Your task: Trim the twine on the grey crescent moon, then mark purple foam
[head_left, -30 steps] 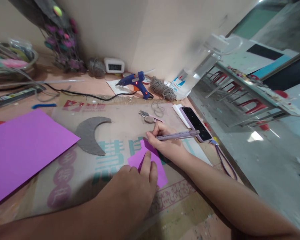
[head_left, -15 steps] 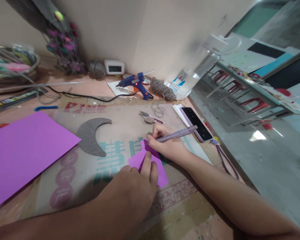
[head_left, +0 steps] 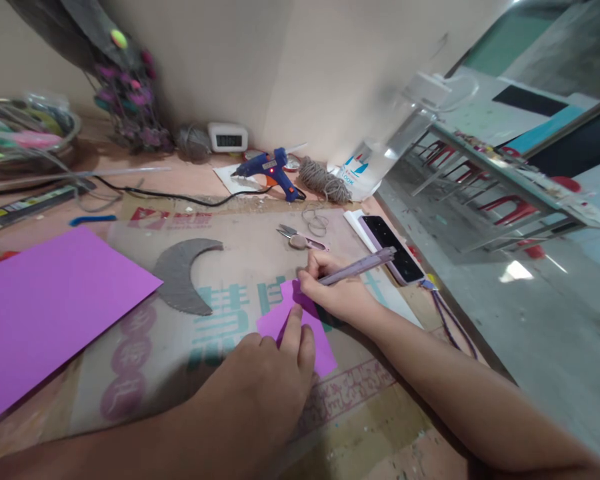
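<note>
A small purple paper piece [head_left: 324,350] lies on the printed cardboard sheet [head_left: 155,373]. My left hand [head_left: 270,367] presses on it with an extended index finger; the other fingers are partly bent and hold nothing. In my right hand [head_left: 330,283] is a light purple pen [head_left: 360,267], pinched between the fingers, its tip end at the paper's upper part and hidden by the fingers. A grey crescent shape [head_left: 177,273] lies left of the hands. Farther left is a large purple sheet [head_left: 60,307].
Small scissors [head_left: 305,239] lie beyond my right hand. A blue glue gun [head_left: 273,170], yarn [head_left: 325,180], a white clock [head_left: 229,137] and a clear jug [head_left: 405,127] stand toward the wall. A phone [head_left: 393,247] lies near the right edge, a basket [head_left: 70,133] at left.
My right hand, with the pen, has shifted very slightly to the right. My left hand stays in the same place on the small paper.
</note>
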Demonstrator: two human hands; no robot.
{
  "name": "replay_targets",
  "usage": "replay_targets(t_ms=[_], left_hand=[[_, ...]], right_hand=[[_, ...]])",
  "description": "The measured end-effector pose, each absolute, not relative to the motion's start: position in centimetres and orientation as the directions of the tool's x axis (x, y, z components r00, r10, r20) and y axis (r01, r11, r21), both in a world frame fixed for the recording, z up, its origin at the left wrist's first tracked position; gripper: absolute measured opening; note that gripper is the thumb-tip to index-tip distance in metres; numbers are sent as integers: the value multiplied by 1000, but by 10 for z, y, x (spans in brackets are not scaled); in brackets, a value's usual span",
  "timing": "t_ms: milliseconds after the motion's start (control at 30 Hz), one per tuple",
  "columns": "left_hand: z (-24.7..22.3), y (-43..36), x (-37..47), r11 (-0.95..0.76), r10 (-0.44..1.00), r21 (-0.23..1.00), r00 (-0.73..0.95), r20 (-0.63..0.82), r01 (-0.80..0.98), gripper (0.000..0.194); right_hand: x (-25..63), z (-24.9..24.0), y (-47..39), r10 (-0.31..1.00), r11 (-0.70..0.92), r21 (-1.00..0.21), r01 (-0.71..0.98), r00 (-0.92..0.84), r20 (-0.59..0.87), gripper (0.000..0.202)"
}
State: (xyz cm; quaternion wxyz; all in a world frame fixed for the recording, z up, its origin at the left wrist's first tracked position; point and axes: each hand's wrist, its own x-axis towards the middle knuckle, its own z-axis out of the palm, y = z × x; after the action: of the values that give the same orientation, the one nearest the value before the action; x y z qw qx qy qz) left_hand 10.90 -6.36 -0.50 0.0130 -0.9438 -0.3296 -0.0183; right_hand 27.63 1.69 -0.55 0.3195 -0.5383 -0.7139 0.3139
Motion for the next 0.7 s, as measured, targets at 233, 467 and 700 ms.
replay_targets(t_ms=[233, 467, 700], left_hand=[[-1, -62, 110, -791, 612, -12, 791, 4, 612, 48], [-4, -63, 110, -779, 627, 7, 779, -5, 627, 49], [-5, -63, 109, -783, 622, 4, 783, -6, 622, 49]], right_hand=[[278, -10, 21, 979, 189, -798, 573, -168, 112, 28], [279, -11, 21, 971, 222, -785, 578, -208, 121, 29], [280, -13, 22, 967, 236, -776, 585, -222, 127, 28]])
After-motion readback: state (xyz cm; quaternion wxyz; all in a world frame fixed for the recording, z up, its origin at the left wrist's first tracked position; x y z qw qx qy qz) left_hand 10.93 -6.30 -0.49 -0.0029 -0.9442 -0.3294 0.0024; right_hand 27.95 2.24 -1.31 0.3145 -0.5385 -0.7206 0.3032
